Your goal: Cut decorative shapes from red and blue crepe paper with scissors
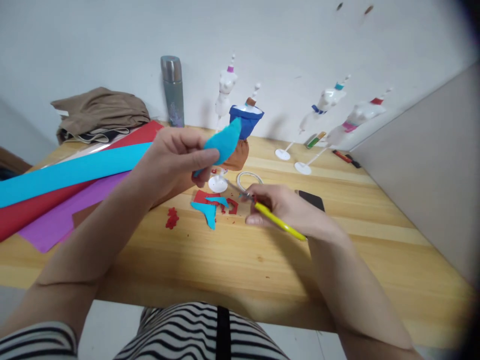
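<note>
My left hand (180, 155) pinches a leaf-shaped piece of bright blue felt-like sheet (226, 142) between thumb and fingers, raised above the table. Lower and to the right, my right hand (275, 207) grips scissors with a yellow handle (279, 221). Their metal blades point left and stay apart from the blue piece. Beneath my hands lie blue offcuts (207, 212), red scraps (202, 196) and a small red flower-shaped cutout (172, 218). Just behind the blue piece stands a small mannequin in a blue top (245, 120) and brown lower garment (240, 155).
Long blue (75, 167), red and purple sheets (52, 235) cover the left side. Folded brown cloth (101, 112) and a thermos (173, 92) stand behind. More white mannequins (332, 100) line the back. A tape roll (249, 174) and a dark phone-like object (312, 200) lie near my right hand.
</note>
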Demonstrator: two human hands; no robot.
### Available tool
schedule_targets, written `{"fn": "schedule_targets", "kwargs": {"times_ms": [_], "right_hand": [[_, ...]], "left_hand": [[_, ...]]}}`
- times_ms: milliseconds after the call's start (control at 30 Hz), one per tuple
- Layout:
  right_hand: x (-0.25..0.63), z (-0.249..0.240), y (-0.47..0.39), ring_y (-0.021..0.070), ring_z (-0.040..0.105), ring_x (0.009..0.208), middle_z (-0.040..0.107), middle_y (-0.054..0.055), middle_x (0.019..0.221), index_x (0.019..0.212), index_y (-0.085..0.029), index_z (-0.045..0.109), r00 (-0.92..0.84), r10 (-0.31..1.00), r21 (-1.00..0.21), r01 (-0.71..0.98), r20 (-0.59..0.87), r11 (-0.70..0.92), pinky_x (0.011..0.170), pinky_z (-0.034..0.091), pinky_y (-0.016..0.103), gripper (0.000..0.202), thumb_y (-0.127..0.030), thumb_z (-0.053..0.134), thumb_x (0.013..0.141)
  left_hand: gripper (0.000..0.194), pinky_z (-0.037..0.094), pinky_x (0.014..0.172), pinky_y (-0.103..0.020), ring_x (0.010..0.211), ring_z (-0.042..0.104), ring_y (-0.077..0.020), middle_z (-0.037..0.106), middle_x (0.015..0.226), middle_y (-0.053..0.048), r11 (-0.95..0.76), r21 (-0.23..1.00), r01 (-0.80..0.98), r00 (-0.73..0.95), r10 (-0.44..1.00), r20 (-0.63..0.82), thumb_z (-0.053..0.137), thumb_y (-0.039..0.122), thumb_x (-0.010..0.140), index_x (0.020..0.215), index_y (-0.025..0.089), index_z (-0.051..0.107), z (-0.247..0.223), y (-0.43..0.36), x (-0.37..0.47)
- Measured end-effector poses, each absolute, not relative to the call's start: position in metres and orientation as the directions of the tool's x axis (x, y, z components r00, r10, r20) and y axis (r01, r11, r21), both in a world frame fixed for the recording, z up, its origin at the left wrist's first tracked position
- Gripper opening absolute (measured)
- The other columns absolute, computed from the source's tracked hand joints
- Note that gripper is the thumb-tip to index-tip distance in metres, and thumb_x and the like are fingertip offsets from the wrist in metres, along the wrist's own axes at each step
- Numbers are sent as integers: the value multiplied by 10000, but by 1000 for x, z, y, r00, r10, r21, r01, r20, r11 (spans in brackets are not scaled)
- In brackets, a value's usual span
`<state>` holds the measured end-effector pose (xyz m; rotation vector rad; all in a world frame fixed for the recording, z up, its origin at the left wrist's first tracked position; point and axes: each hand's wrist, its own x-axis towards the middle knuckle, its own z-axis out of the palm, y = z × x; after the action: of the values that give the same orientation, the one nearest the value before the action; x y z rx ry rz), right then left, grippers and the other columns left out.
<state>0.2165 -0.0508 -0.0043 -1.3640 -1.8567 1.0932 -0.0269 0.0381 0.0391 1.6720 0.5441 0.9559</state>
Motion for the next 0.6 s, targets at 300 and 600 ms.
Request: {"fn": "schedule_targets", "kwargs": {"times_ms": [300, 600], "right_hand": [[164, -46, -73, 174, 537, 580, 599, 1, 669, 779, -232, 600, -417, 905, -564, 770, -90, 299, 568, 356, 325, 297, -52, 794, 643], [164, -28, -90, 145, 397, 502, 520, -7, 552, 689, -239, 601, -315, 949, -676, 698, 6, 236, 560, 212, 340, 279, -40, 788, 629]], "left_hand": [[330, 444, 476, -216, 452, 542, -81, 639, 521, 9, -38, 997, 65, 851, 524, -36, 858, 368, 766, 606, 158, 661, 19, 45, -12], [300, 458, 450, -168, 435, 535, -69, 647, 508, 3, -45, 985, 168, 852, 510, -122, 815, 295, 730, 536, 160, 630, 13, 44, -6]]}}
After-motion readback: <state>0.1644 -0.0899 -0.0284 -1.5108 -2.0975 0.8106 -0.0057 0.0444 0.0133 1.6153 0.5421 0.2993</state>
